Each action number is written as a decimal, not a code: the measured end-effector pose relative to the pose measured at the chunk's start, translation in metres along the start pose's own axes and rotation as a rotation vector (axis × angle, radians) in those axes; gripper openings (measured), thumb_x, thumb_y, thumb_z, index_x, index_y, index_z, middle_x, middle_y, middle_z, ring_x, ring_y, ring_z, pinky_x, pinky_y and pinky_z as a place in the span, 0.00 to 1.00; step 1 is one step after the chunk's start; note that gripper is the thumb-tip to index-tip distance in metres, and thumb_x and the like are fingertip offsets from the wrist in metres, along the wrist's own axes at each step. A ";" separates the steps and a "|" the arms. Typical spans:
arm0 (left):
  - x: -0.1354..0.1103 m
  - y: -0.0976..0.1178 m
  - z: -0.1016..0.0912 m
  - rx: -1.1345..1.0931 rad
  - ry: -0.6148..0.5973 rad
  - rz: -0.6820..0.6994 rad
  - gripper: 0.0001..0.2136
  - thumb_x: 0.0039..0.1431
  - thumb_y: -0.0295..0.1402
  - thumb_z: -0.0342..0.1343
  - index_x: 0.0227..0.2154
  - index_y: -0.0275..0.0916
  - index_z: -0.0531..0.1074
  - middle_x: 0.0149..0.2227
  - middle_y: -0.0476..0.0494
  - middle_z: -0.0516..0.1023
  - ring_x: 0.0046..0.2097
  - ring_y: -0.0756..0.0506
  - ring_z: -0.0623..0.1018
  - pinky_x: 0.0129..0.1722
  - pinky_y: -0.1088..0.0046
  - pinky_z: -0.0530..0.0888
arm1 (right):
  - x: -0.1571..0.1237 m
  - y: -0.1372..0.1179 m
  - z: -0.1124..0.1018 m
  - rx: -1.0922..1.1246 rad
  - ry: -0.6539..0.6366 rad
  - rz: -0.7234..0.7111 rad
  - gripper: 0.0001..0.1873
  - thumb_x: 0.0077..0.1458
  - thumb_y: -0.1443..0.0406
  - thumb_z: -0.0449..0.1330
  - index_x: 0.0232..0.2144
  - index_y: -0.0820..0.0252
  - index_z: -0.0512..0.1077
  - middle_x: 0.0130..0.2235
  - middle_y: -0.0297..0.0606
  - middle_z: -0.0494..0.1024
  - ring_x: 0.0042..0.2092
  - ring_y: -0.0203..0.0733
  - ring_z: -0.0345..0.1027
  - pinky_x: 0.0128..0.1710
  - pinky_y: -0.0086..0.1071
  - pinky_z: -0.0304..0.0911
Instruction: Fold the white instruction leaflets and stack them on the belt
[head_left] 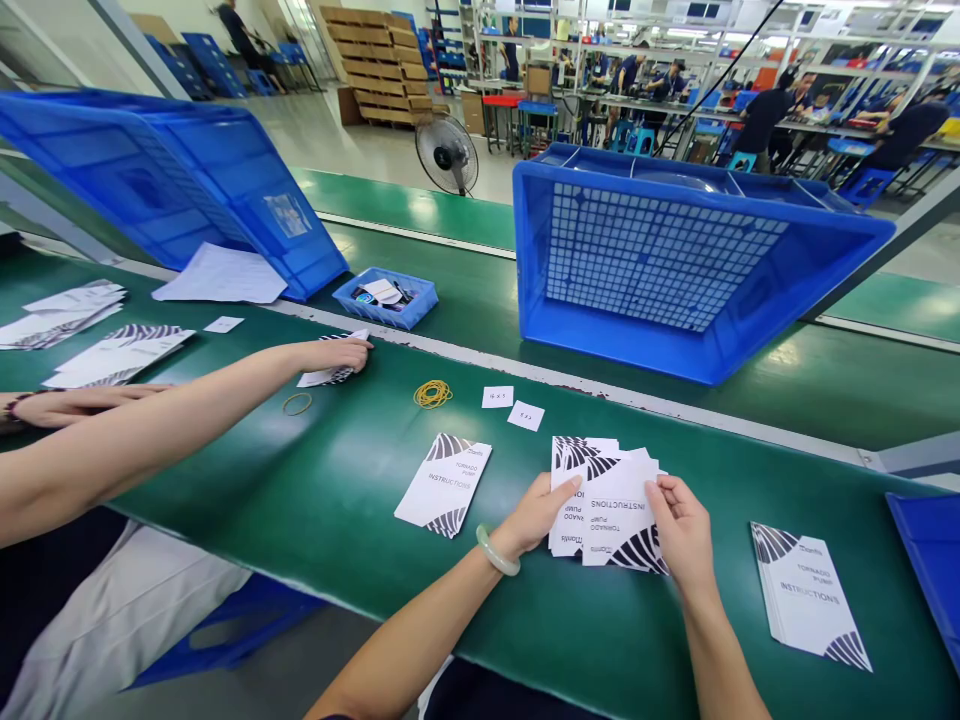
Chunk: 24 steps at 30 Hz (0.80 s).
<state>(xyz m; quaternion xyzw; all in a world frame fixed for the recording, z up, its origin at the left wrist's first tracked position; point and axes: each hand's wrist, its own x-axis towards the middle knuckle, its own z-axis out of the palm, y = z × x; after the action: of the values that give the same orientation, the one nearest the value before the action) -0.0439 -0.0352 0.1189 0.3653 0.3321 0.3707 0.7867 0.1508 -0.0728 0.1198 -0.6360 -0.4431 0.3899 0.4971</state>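
Observation:
My left hand (538, 515), with a pale green bangle at the wrist, is closed on the left side of a stack of instruction booklets (615, 530). At the stack's right edge, my right hand (684, 530) pinches several booklets that are fanned apart from the ones at left. Their printed covers face up, with the lettering upside down. One pile of booklets (448, 482) lies to the left of my hands, and another pile (808, 592) lies to the right. Two small number cards (526, 415) rest beyond the left pile.
A co-worker's hand (339, 355) reaches across at left over other booklets. Yellow rubber bands (433, 394) lie mid-table. Behind stand a large tilted blue crate (705, 350), a small blue tray (416, 312) and another crate (217, 180). A blue bin (930, 570) borders the right.

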 end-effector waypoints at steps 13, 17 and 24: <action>0.003 0.007 -0.012 -0.016 0.153 0.063 0.22 0.52 0.43 0.58 0.45 0.31 0.72 0.40 0.34 0.78 0.39 0.39 0.78 0.39 0.63 0.74 | 0.011 0.002 -0.012 -0.290 0.139 -0.082 0.21 0.54 0.52 0.54 0.45 0.57 0.68 0.47 0.44 0.72 0.46 0.48 0.64 0.43 0.38 0.60; 0.001 -0.004 -0.001 0.081 0.038 0.016 0.21 0.52 0.44 0.56 0.43 0.31 0.73 0.39 0.35 0.78 0.38 0.40 0.78 0.38 0.65 0.74 | 0.001 0.002 0.006 -0.205 -0.041 -0.051 0.14 0.53 0.53 0.56 0.33 0.58 0.69 0.32 0.37 0.73 0.33 0.41 0.64 0.33 0.31 0.61; 0.000 -0.008 0.002 0.114 0.000 -0.007 0.20 0.54 0.44 0.54 0.41 0.31 0.74 0.37 0.36 0.79 0.38 0.40 0.78 0.37 0.66 0.74 | -0.004 0.000 0.009 -0.132 -0.045 -0.053 0.14 0.54 0.53 0.55 0.29 0.59 0.67 0.27 0.33 0.69 0.29 0.38 0.61 0.27 0.29 0.58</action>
<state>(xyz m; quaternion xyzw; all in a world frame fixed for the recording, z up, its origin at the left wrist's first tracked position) -0.0394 -0.0391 0.1133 0.4083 0.3540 0.3484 0.7659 0.1417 -0.0737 0.1178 -0.6465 -0.4955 0.3608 0.4543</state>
